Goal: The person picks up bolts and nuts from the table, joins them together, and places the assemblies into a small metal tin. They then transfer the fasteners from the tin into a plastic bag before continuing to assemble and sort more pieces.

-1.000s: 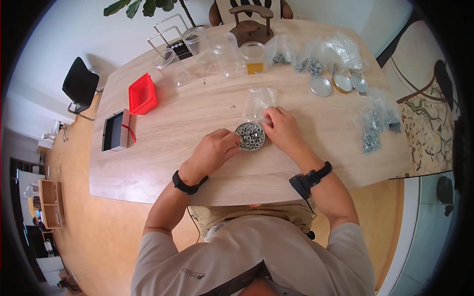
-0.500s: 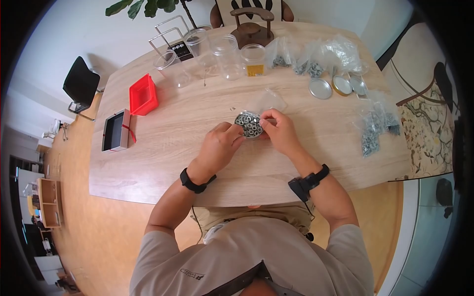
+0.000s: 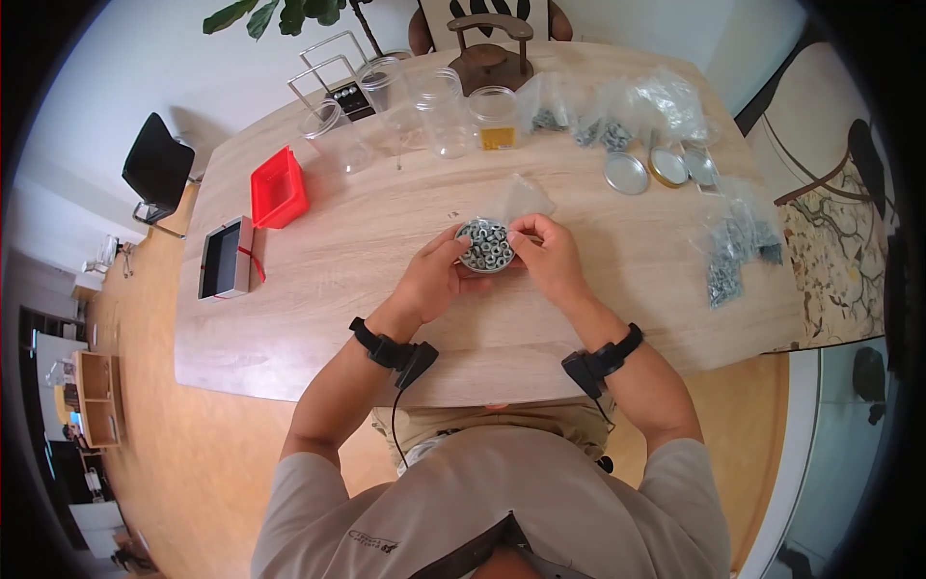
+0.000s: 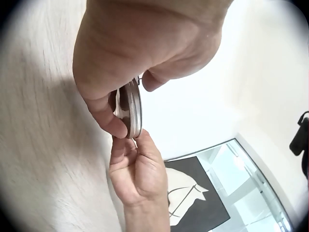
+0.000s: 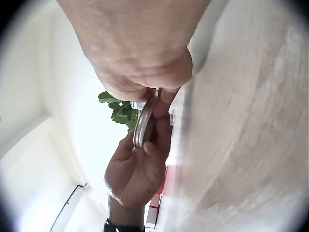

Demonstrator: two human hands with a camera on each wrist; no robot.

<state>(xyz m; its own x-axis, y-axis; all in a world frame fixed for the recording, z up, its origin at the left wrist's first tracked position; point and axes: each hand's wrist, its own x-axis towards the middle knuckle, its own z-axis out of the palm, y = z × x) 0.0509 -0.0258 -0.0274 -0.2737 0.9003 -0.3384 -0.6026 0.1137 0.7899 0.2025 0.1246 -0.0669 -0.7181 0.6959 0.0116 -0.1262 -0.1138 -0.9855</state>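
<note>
A round metal lid (image 3: 485, 245) full of metal nuts is held between both hands near the middle of the table. My left hand (image 3: 431, 277) grips its left side, thumb on the rim and fingers underneath. At its right edge my right hand (image 3: 550, 257) pinches the rim between thumb and fingers. The left wrist view shows the lid (image 4: 134, 108) edge-on, raised off the table, and so does the right wrist view, with the lid (image 5: 145, 123) between the two hands. Just behind it lies a clear plastic bag (image 3: 529, 196).
Clear jars (image 3: 446, 116) stand at the back beside a wooden chair-shaped stand (image 3: 490, 68). Bags of hardware (image 3: 614, 121) and round lids (image 3: 626, 174) lie back right, another hardware bag (image 3: 725, 275) at right. A red tray (image 3: 280, 190) and grey box (image 3: 227, 259) are left.
The lid has moved up and slightly back from where it was. My left hand has turned, its fingers now under the lid. My right hand has come onto the rim, and the bag has shifted.
</note>
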